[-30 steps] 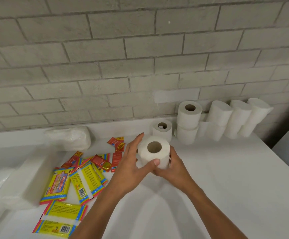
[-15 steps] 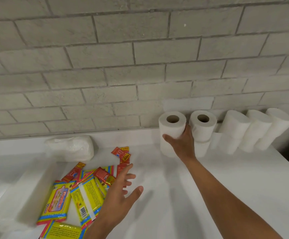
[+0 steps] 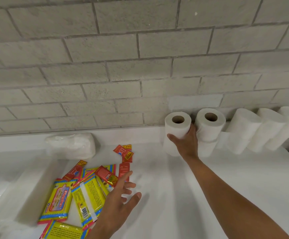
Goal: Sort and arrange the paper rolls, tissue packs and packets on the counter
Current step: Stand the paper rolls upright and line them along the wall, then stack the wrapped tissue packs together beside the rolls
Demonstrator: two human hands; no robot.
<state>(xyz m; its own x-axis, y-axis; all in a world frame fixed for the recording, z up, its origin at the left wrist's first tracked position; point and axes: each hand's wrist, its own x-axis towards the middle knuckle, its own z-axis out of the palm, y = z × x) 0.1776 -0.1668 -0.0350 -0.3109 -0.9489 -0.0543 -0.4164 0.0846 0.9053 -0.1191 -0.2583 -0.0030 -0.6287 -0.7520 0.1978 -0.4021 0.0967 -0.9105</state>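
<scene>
A white counter [image 3: 209, 195] runs below a grey brick wall [image 3: 123, 66], with wrapped rolls [image 3: 261, 130] leaning at the back right and a clear-wrapped tissue pack [image 3: 71, 145] at the back left. Yellow wipe packs [image 3: 57, 202] and small red packets [image 3: 123, 152] lie scattered at the front left. The right hand [image 3: 185, 144] grips a paper roll [image 3: 177, 125], stacked on another beside a second stack [image 3: 209, 125], while the left hand [image 3: 119, 200] hovers with fingers spread, holding nothing.

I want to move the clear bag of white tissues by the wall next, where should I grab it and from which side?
Take the clear tissue bag across its rounded top, coming from above and the front. It lies flat on its long side close to the wall, so the back is blocked; the soft bulge gives fingers something to wrap.
</scene>
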